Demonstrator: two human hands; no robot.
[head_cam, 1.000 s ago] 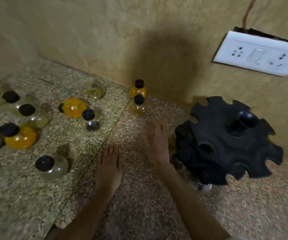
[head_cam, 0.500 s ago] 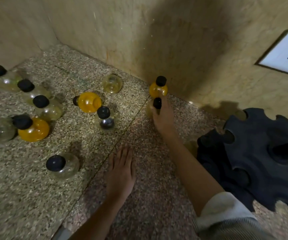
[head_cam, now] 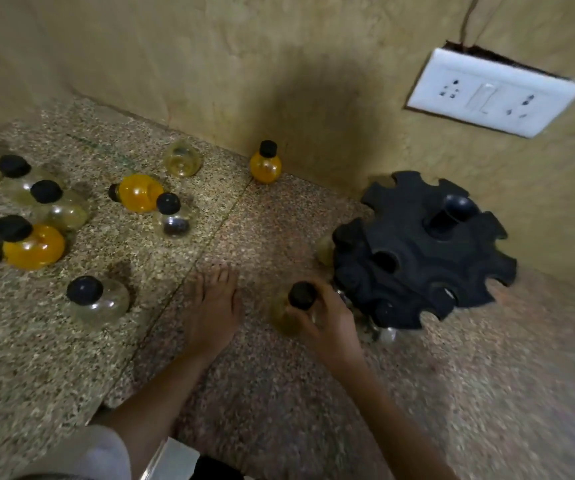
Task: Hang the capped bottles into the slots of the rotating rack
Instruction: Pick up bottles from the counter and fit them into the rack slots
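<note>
Pale bottle with black cap (head_cam: 294, 306) being gripped in right hand (head_cam: 327, 318), fingers curled closed around its body, just left of the black rotating rack (head_cam: 424, 251) and near its lower slots. Rack sitting on the speckled stone floor (head_cam: 279, 393) close to the wall (head_cam: 244, 64), notched tiers and central post showing; at least one bottle apparently hanging beneath, blurred. Left hand (head_cam: 213, 306) lying flat on the floor, fingers extended and together, holding nothing. Orange bottle (head_cam: 265, 163) standing upright against the wall. Further capped bottles, clear and orange (head_cam: 139, 194), lying scattered at left. White switch plate (head_cam: 490, 95) showing on the wall at upper right.
</note>
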